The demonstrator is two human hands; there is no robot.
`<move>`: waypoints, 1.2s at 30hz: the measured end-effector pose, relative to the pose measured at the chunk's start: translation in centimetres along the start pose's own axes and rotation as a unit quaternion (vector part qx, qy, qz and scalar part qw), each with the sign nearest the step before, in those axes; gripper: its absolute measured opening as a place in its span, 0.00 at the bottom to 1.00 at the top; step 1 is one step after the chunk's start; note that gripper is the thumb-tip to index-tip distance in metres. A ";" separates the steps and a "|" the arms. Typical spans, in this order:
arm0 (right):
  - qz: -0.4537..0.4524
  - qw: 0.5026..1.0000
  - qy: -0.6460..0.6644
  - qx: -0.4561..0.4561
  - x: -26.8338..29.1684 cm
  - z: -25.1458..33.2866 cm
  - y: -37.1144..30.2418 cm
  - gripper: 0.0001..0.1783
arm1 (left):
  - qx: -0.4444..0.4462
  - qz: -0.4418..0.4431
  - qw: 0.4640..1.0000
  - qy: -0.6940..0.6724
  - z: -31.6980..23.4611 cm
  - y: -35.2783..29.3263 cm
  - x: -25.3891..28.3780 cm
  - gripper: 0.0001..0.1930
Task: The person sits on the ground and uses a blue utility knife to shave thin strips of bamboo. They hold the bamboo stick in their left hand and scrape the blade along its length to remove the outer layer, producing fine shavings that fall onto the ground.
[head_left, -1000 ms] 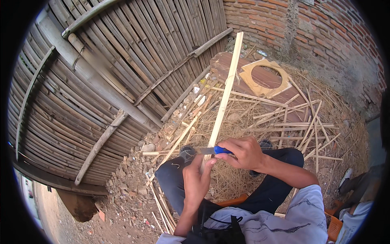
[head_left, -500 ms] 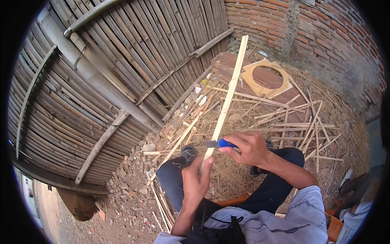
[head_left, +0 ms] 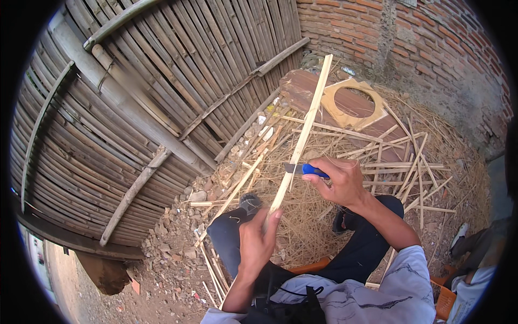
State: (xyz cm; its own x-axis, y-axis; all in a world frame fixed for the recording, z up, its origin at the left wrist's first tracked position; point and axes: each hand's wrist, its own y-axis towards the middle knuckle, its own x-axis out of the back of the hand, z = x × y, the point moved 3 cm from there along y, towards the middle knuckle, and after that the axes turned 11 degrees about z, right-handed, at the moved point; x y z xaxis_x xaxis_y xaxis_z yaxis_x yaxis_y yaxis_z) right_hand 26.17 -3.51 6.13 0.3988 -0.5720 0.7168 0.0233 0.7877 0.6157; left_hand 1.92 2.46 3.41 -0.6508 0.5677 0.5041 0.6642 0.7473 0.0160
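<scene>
My left hand (head_left: pixel 257 241) is closed around the near end of a long pale strip of split wood or bamboo (head_left: pixel 308 121), which slants up and away to the right. In my right hand (head_left: pixel 340 182) is a blue-handled knife (head_left: pixel 315 171), its short, broad grey blade lying across the strip partway along its length. A thin sliver hangs beside the strip just below the blade. The tip of the strip passes in front of a brown board on the ground.
A light board with a round hole (head_left: pixel 350 120) lies on the brown board (head_left: pixel 300 92). Several cut strips (head_left: pixel 418 173) are scattered on shavings (head_left: pixel 302 237) to the right. A bamboo wall (head_left: pixel 156 92) stands left, a brick wall (head_left: pixel 350 24) behind. Another person's leg (head_left: pixel 477 243) shows at right.
My right hand and the knife have slid up along the strip, away from my left hand. The strip's far end has dipped slightly. My left hand stays on its near end.
</scene>
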 end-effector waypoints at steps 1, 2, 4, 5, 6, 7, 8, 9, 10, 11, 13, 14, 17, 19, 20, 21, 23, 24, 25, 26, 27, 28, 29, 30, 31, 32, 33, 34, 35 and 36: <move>0.008 1.000 -0.003 -0.004 0.1 0.1 0.0 0.15 | -0.001 0.002 1.000 -0.002 0.2 -0.1 0.0 0.15; 0.016 1.000 -0.006 -0.007 0.1 0.1 0.0 0.15 | -0.002 0.004 1.000 -0.003 0.5 -0.1 0.0 0.15; 0.012 0.999 -0.002 -0.031 0.0 -0.6 -0.2 0.15 | -0.003 0.007 1.000 -0.004 0.9 -0.4 0.1 0.15; 0.009 0.999 0.001 -0.042 0.0 -1.1 -0.1 0.15 | -0.003 0.008 1.000 -0.004 1.1 -0.5 0.2 0.14; -0.004 0.999 0.001 -0.035 0.2 -1.6 0.2 0.15 | -0.003 0.009 1.000 -0.003 1.2 -0.7 0.3 0.14; -0.017 0.999 0.002 -0.027 0.3 -2.1 0.5 0.16 | -0.005 0.008 1.000 -0.001 1.4 -0.9 0.4 0.14; -0.030 0.999 0.002 -0.019 0.5 -2.4 0.7 0.16 | -0.008 0.007 1.000 0.001 1.6 -1.0 0.5 0.14; -0.028 0.999 0.000 -0.024 0.4 -2.5 0.7 0.16 | -0.010 0.006 1.000 0.002 1.7 -1.1 0.6 0.14; -0.026 0.999 -0.003 -0.028 0.4 -2.7 0.6 0.16 | -0.006 0.014 1.000 0.009 1.7 -1.2 0.8 0.14; -0.023 0.999 -0.004 -0.032 0.3 -2.8 0.5 0.16 | 0.000 0.023 1.000 0.015 1.8 -1.3 0.9 0.14; -0.017 0.997 -0.017 -0.072 1.0 -4.4 1.1 0.17 | 0.014 0.035 0.999 0.024 2.2 -1.8 1.3 0.14; -0.016 0.995 -0.025 -0.093 1.5 -5.2 1.5 0.17 | 0.019 0.040 0.999 0.026 2.5 -2.1 1.4 0.14; -0.042 0.996 -0.048 -0.056 1.2 -6.3 1.7 0.20 | 0.022 0.051 0.998 0.029 3.3 -2.0 2.0 0.14; -0.063 0.992 -0.045 -0.098 1.6 -7.4 2.0 0.21 | 0.028 0.060 0.997 0.033 3.7 -2.2 2.5 0.14; -0.074 0.985 -0.039 -0.151 2.6 -8.5 2.5 0.22 | 0.034 0.069 0.996 0.037 3.7 -2.6 2.8 0.14; -0.085 0.975 -0.031 -0.202 3.4 -10.1 3.0 0.22 | 0.042 0.075 0.995 0.042 3.8 -3.1 3.2 0.15; -0.130 0.937 -0.052 -0.319 7.1 -15.6 2.7 0.24 | 0.049 0.076 0.995 0.041 4.1 -4.5 3.6 0.15; -0.127 0.930 -0.058 -0.341 8.3 -17.1 1.9 0.24 | 0.053 0.076 0.995 0.041 4.5 -5.2 3.9 0.15; -0.122 0.922 -0.063 -0.363 9.0 -18.4 1.0 0.24 | 0.065 0.067 0.993 0.066 5.0 -5.5 4.4 0.14; -0.112 0.914 -0.063 -0.385 8.8 -18.7 0.9 0.24 | 0.074 0.050 0.993 0.077 5.3 -5.6 4.8 0.14; -0.066 0.919 -0.076 -0.382 8.0 -18.7 0.8 0.24 | 0.082 0.032 0.992 0.087 5.5 -5.6 5.2 0.14; -0.019 0.922 -0.089 -0.377 7.1 -18.5 0.2 0.25 | 0.090 0.016 0.991 0.098 5.7 -5.6 5.5 0.14; 0.025 0.922 -0.103 -0.373 6.6 -18.0 -0.4 0.25 | 0.085 -0.011 0.992 0.096 5.9 -5.3 5.7 0.14; 0.078 0.915 -0.110 -0.380 5.8 -18.1 -0.9 0.24 | 0.086 -0.022 0.991 0.098 5.8 -5.2 5.8 0.14; 0.130 0.906 -0.116 -0.385 4.8 -18.4 -1.5 0.24 | 0.087 -0.033 0.991 0.100 5.6 -5.1 5.8 0.15; 0.182 0.895 -0.122 -0.388 4.1 -18.1 -1.6 0.25 | 0.087 -0.045 0.990 0.102 5.3 -4.9 5.9 0.15; 0.227 0.891 -0.132 -0.370 4.0 -17.7 -1.6 0.27 | 0.079 -0.054 0.990 0.103 5.0 -4.6 5.8 0.15; 0.209 0.899 -0.130 -0.361 4.0 -17.3 -1.6 0.28 | 0.071 -0.062 0.990 0.103 4.6 -4.3 5.6 0.15; 0.192 0.907 -0.129 -0.352 4.0 -16.6 -1.3 0.29 | 0.063 -0.070 0.990 0.103 4.4 -4.2 5.3 0.16; 0.175 0.914 -0.127 -0.343 4.1 -15.8 -1.0 0.30 | 0.061 -0.072 0.992 0.087 4.6 -4.0 5.0 0.16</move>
State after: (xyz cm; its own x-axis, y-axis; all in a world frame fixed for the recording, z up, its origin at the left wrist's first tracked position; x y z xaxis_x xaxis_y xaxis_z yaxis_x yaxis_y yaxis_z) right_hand 42.30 -3.02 3.23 0.2676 -0.2246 0.9370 0.5388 0.8411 0.0477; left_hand -5.69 3.86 1.88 -0.6558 0.3910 0.6458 0.5116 0.8592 -0.0007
